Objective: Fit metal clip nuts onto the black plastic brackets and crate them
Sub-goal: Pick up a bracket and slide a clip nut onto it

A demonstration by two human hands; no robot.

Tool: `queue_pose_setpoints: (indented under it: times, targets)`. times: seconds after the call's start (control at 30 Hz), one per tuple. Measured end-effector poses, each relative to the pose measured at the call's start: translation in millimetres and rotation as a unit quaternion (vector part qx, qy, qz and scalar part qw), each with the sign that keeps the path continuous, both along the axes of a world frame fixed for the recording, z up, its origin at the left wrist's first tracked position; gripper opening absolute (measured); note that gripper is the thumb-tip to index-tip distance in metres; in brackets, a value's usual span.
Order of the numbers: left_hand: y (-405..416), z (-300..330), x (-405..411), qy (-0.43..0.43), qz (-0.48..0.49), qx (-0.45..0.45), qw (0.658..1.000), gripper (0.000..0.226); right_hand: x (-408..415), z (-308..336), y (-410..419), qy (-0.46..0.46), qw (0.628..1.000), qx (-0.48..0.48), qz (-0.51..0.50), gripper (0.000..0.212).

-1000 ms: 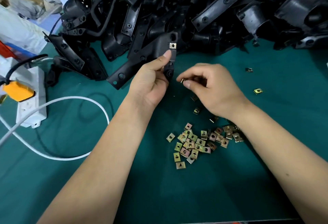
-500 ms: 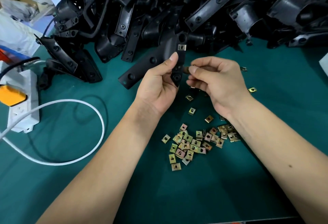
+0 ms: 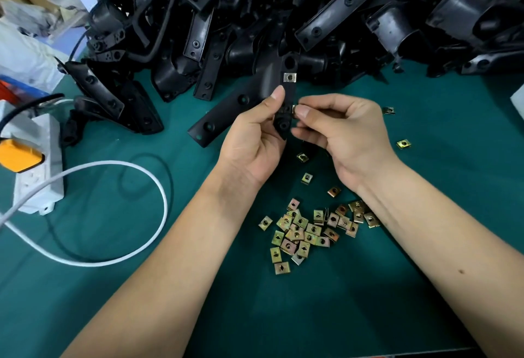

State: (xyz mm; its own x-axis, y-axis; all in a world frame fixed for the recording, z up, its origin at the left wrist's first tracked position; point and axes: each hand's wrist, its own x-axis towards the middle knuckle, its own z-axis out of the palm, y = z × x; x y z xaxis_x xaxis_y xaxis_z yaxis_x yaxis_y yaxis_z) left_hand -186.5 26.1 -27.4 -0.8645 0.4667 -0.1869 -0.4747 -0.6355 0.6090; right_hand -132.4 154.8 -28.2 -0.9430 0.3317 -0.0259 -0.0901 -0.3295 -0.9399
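Observation:
My left hand (image 3: 252, 142) grips a black plastic bracket (image 3: 241, 102) above the green table, thumb along its narrow arm. One silvery clip nut (image 3: 289, 77) sits clipped on that arm near its upper end. My right hand (image 3: 340, 133) pinches a second clip nut (image 3: 294, 108) between thumb and forefinger and holds it against the arm's right edge, lower down. A loose heap of brass-coloured clip nuts (image 3: 306, 230) lies on the table between my forearms.
A big pile of black brackets (image 3: 312, 17) fills the back of the green table (image 3: 113, 272). A white power strip (image 3: 37, 164) with an orange plug (image 3: 17, 154) and a looping white cable (image 3: 158, 187) lie at the left. Stray nuts (image 3: 403, 144) lie at the right.
My right hand has brought the pinched clip nut from a short way off up against the bracket's arm. My left hand has raised and steadied the bracket.

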Motion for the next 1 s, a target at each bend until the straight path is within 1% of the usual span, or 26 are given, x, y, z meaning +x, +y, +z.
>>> queue_pose_setpoints:
  times: [0.17,0.27,0.37,0.4,0.53,0.67,0.7,0.77,0.87,0.93,1.0]
  targets:
    - [2.5,2.3,4.0,0.015,-0.005,-0.012,1.0,0.018,1.5,2.3,1.0,-0.004,1.0,0.018,0.012,0.012]
    - [3.7,2.8,4.4,0.018,-0.013,0.012,1.0,0.019,1.5,4.9,3.6,-0.005,0.999,0.03,0.022,0.012]
    - [4.6,4.8,3.8,0.011,-0.021,0.046,0.999,0.029,0.7,8.3,8.5,-0.003,0.998,0.048,0.048,0.01]
    - [4.5,4.9,3.5,0.013,-0.028,0.055,0.998,0.03,0.7,9.6,11.0,-0.003,0.997,0.05,0.062,0.009]
    - [4.4,5.8,5.6,0.014,-0.075,0.067,0.995,0.028,1.8,13.2,19.7,-0.004,0.992,0.028,0.12,0.012]
    - [2.8,7.3,7.7,0.027,-0.107,0.059,0.992,0.033,2.0,12.9,17.8,0.008,0.992,0.013,0.126,0.011]
    - [2.3,7.9,7.8,0.025,-0.113,0.061,0.991,0.036,1.9,12.8,16.3,0.012,0.992,0.01,0.124,0.01]
    - [0.9,7.8,6.2,0.017,-0.122,0.054,0.991,0.051,2.1,13.1,13.0,0.018,0.992,-0.002,0.121,0.009]
    - [0.3,8.5,6.0,0.039,-0.14,0.014,0.989,0.071,3.4,14.3,10.5,0.022,0.993,-0.009,0.113,0.01]
    - [-0.3,7.7,7.3,0.046,-0.157,0.01,0.987,0.076,4.6,14.9,9.3,0.023,0.994,-0.007,0.106,0.011]
    - [-0.5,6.3,7.6,0.045,-0.166,0.016,0.985,0.076,5.5,15.6,8.7,0.019,0.995,-0.006,0.101,0.011]
